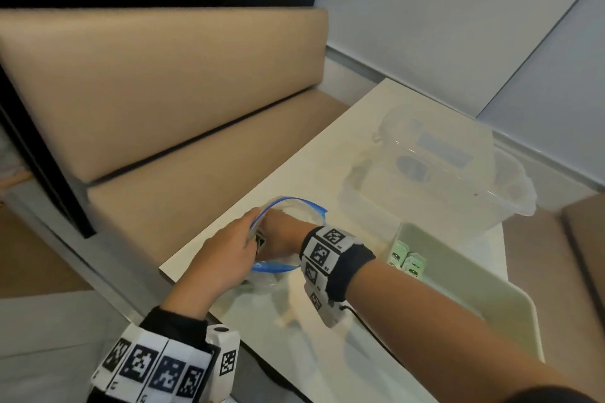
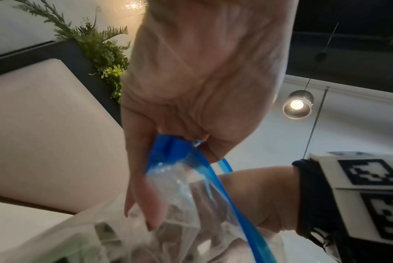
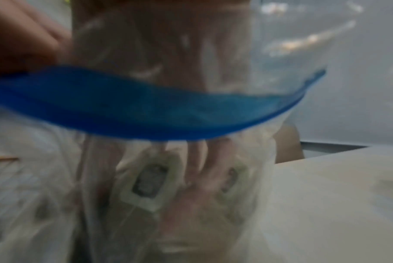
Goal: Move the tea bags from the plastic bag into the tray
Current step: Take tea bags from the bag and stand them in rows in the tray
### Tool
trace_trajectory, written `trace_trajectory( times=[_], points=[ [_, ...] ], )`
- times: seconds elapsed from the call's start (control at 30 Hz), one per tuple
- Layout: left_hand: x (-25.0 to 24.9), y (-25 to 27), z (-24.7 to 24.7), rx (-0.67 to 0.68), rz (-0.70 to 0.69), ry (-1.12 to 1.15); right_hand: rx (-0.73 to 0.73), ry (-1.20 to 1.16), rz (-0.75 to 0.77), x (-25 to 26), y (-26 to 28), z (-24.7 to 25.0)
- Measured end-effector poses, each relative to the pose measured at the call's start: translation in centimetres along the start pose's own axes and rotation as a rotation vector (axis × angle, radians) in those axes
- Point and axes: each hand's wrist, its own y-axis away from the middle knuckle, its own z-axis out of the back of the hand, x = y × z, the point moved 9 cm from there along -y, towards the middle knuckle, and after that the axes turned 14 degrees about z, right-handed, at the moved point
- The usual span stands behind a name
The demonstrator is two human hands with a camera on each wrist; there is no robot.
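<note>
White table [image 1: 330, 154], left hand [image 1: 226, 255] pinching plastic bag [image 1: 294, 206] rim, right hand [image 1: 278, 239] inside, finger state unclear.

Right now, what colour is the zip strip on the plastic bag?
Blue, on a clear plastic bag; the zip strip shows best in the left wrist view.

No legible words, brands or numbers can be made out. Black-and-white square coded markers are printed on the left wristband [image 1: 163, 366] and the right wristband [image 1: 322, 252]; tiny characters beside the squares are too small to be read. Dark printed panels are seen on the tea bags in the tray [image 1: 406, 260] and on the tea bags inside the plastic bag [image 3: 149, 183], but their print is blurred beyond reading.
</note>
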Motion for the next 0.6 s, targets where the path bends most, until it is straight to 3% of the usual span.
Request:
trace_trajectory(
  times=[0.27,0.6],
  points=[
    [0.1,-0.2,1.0,-0.039,0.036,0.149,0.071,0.038,-0.039,-0.6,-0.4,-1.4],
    [-0.4,0.0,1.1,-0.033,0.023,0.198,-0.006,0.098,-0.089,-0.8,-1.1,-2.2]
  ],
)
